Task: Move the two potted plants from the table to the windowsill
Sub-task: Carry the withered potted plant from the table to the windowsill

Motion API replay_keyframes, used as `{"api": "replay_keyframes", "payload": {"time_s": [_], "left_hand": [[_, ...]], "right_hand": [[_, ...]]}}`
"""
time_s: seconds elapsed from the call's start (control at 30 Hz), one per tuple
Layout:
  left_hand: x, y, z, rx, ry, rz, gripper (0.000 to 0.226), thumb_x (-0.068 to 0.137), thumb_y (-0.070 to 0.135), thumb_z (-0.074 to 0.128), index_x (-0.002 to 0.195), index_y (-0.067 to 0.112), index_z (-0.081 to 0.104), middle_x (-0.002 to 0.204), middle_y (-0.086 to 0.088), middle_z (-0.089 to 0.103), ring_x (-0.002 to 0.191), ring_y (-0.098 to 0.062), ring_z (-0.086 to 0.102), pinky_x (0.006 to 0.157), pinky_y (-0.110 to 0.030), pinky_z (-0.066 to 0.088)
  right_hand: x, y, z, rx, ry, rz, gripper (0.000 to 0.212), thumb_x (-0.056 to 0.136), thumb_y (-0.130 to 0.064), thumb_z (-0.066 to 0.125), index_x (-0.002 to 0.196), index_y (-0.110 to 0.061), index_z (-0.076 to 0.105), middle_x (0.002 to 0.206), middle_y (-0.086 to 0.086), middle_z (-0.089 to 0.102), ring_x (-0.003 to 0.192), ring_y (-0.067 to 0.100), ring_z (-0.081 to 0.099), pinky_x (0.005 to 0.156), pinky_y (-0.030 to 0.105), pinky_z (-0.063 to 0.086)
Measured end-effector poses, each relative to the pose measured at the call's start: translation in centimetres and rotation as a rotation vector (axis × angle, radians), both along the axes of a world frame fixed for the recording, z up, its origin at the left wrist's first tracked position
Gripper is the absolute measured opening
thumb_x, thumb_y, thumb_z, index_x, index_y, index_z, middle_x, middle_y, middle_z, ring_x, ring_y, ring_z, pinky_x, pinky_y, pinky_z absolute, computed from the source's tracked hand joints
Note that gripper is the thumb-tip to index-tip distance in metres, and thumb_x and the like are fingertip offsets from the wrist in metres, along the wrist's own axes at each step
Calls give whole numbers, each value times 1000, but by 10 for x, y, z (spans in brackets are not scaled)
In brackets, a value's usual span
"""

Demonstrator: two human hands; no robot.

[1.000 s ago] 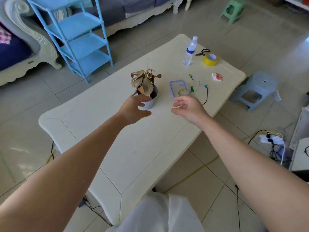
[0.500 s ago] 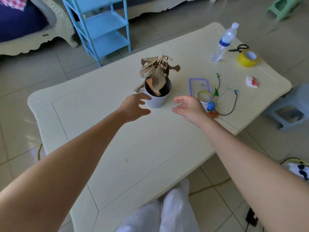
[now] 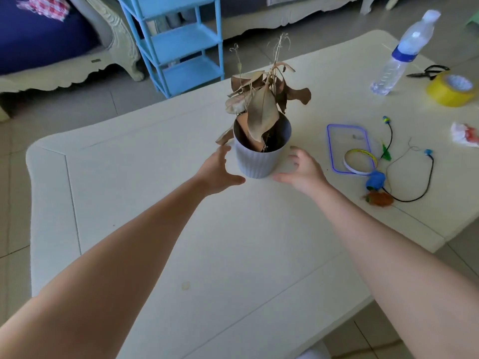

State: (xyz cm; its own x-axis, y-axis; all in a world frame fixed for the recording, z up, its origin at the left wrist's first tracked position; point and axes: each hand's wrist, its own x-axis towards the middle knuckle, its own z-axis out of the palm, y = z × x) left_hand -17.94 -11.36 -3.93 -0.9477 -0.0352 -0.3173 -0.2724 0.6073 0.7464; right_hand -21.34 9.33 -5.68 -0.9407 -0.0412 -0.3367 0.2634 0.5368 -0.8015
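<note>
Cream tabletop (image 3: 233,255) bears one potted plant (image 3: 261,151); left hand (image 3: 217,172) and right hand (image 3: 303,169) flank it, fingers spread and not yet gripping, so closing on the pot seems next.

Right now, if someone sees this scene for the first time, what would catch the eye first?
First the withered plant in the ribbed pot at the middle of the white table, with the left hand and right hand open on either side of it. Then the yellow tape roll and water bottle at the far right.
</note>
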Motion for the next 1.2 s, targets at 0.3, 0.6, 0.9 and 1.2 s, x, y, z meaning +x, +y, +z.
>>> {"api": "replay_keyframes", "payload": {"time_s": [0.3,0.6,0.9,1.2], "left_hand": [[-14,19,-19,263,92,0,101,72,6,74,147,25,9,156,3,19,143,-18,21,109,-27,27],[-1,26,-16,447,24,172,75,73,-7,68,131,10,23,146,-2,30,140,-18,29,92,-22,32],[13,23,20,374,87,83,90,74,-4,69,142,19,15,151,1,24,136,-14,29,109,-32,29],[24,12,103,361,246,67,91,73,-2,70,142,21,16,137,13,28,126,-8,33,102,-28,31]], "right_hand": [[-20,-9,-15,-139,1,112,126,42,-38,87,147,-32,18,153,-1,35,140,23,35,110,50,37],[-18,-18,-19,-175,33,104,113,46,-22,93,140,-21,29,142,1,47,130,24,45,105,46,45],[-15,-19,20,-192,82,64,99,55,-12,89,137,-12,33,139,4,48,121,15,46,90,28,42],[-3,-30,113,-208,137,72,106,48,-33,87,137,-17,32,142,0,46,129,21,47,100,43,48]]}}
